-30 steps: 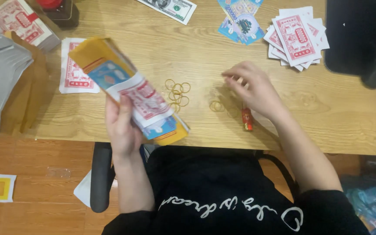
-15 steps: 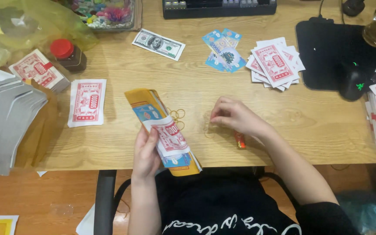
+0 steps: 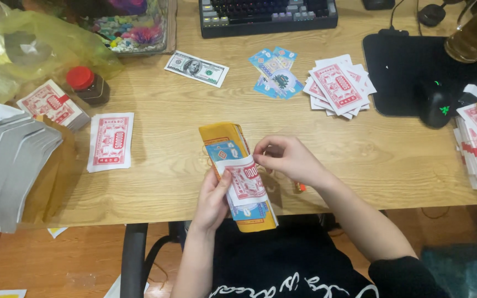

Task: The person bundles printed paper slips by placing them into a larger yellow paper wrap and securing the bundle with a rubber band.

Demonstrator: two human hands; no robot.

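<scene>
The left hand (image 3: 212, 200) holds a thick bundle of paper notes (image 3: 237, 174) from below and from its left side, with the thumb laid across the top sheet; its grip is closed on the bundle. The bundle has a yellow outer wrap, a blue printed sheet beneath, and a red-and-white printed slip on top, and it lies tilted over the front edge of the wooden bench (image 3: 194, 165), its far end above the bench surface and its near end above the person's lap. The right hand (image 3: 288, 159) meets the bundle at its right edge, with the fingertips curled narrow and pinching at the top slip; whether anything else is between those fingertips cannot be told. A small orange-red item (image 3: 300, 187) lies on the bench just beside the right wrist. On the bench to the left lies 1 red-and-white printed sheet (image 3: 110, 141), well apart from the bundle. Farther back are a green banknote (image 3: 196, 68), a fan of blue notes (image 3: 274, 73) and a loose pile of red-and-white sheets (image 3: 338, 85). A red-capped jar (image 3: 87, 85) stands at the left.
</scene>
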